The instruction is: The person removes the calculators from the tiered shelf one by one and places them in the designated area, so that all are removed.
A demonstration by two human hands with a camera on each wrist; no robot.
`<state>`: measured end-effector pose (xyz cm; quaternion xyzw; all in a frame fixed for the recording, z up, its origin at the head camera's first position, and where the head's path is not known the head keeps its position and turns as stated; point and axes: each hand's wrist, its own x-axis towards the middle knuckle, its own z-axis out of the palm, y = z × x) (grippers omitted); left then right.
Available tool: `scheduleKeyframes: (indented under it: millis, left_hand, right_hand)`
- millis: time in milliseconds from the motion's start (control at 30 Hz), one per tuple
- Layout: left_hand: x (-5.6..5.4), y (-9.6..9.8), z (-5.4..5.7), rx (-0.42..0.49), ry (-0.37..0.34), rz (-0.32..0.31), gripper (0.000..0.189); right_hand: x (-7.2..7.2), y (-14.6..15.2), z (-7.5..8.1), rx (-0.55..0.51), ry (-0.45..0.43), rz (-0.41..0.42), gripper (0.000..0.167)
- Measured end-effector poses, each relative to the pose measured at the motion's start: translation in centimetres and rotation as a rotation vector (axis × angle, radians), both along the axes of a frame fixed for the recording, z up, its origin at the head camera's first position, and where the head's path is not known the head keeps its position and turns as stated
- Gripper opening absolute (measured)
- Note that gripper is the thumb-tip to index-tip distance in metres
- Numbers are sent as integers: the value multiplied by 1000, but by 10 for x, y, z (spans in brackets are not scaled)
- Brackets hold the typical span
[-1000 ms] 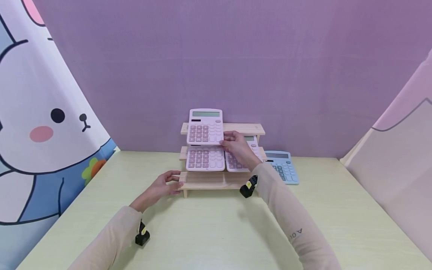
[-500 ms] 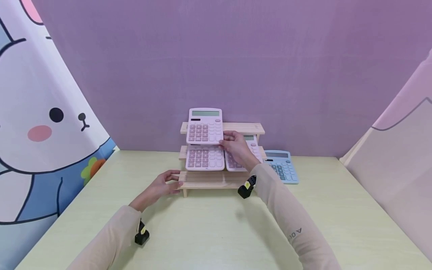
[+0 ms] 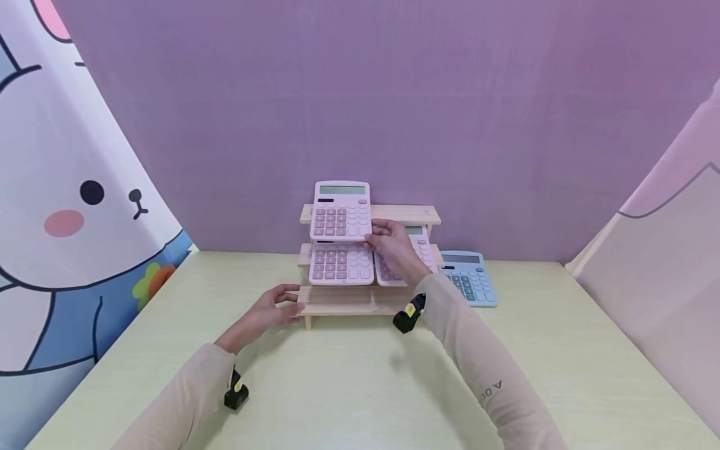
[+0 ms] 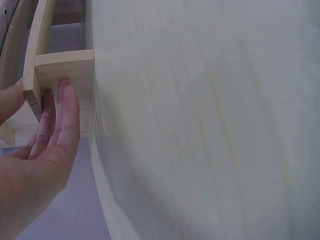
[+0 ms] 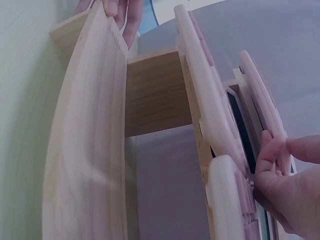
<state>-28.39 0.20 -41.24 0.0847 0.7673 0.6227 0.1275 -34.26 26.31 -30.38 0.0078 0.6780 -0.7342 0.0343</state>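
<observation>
A wooden three-step rack [image 3: 349, 300] stands on the table with pink calculators on it. My right hand [image 3: 396, 251] pinches the lower right corner of the top pink calculator [image 3: 342, 215], which leans on the uppermost step; the right wrist view shows thumb and fingers [image 5: 295, 182] on either side of its edge. Two more pink calculators, a left one [image 3: 342, 265] and a right one [image 3: 416, 237] partly hidden by my hand, sit on the middle step. My left hand [image 3: 269, 312] holds the left end of the lowest step, thumb above and fingers [image 4: 62, 117] below.
A light blue calculator [image 3: 471, 281] sits right of the rack, its left edge partly hidden. Behind the pale table [image 3: 349, 387] rises a purple backdrop [image 3: 360, 100]. A cartoon-printed cloth [image 3: 73, 200] hangs at the left, a pale cloth [image 3: 664, 269] at the right.
</observation>
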Motion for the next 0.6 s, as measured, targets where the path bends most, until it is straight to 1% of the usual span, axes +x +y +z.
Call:
scheduleKeyframes:
  millis: [167,333,600]
  left_hand:
    - [0,-1,-1,-3,5,-2,58]
    - [-1,-1,-2,-3,-2,2,58]
    - [0,-1,1,-10,-7,5,58]
  right_hand:
    - [1,-2,0,-37,-1,-6,47]
    - [2,-2,1,-48,-11,-18,46]
    - [2,-2,2,-70,-14,-22,46]
